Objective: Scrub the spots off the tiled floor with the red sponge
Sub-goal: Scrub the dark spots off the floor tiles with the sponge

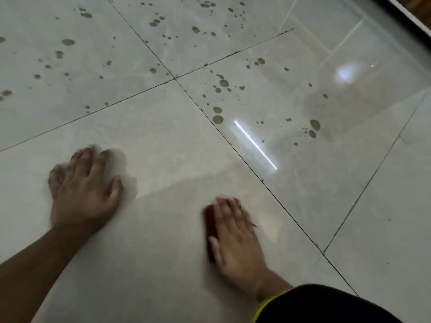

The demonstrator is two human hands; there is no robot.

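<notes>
Red sponge (210, 227) on the near tile of the floor (168, 145), flat under the right hand (235, 234); only its left edge visible, peeking out beside the thumb. Fingers (227, 206) of that hand laid flat over the sponge, close together, pressing down rather than pinching; outlines blurred. Left hand (81, 187) planted palm-down on the same tile, well apart from the sponge, fingers spread, thumb out to the side. Near tile bare of spots where visible. Brown spots (218, 118) scattered over the tile beyond the grout line (251, 167), more on the far tiles. A glossy, possibly wet sheen and a bright strip of reflected light (255, 144) on the right-hand tile.

Likely trouble: sponge sliding out from under a flat palm with no real grip, most likely when crossing the grout line. Weight on the left hand on a slick tile, so a slip if that patch is wet. Reach toward the far spots stretching the balance. Spots smeared rather than lifted if the sponge is loaded with dirt. Small specks near the grout easy to miss in the glare.
</notes>
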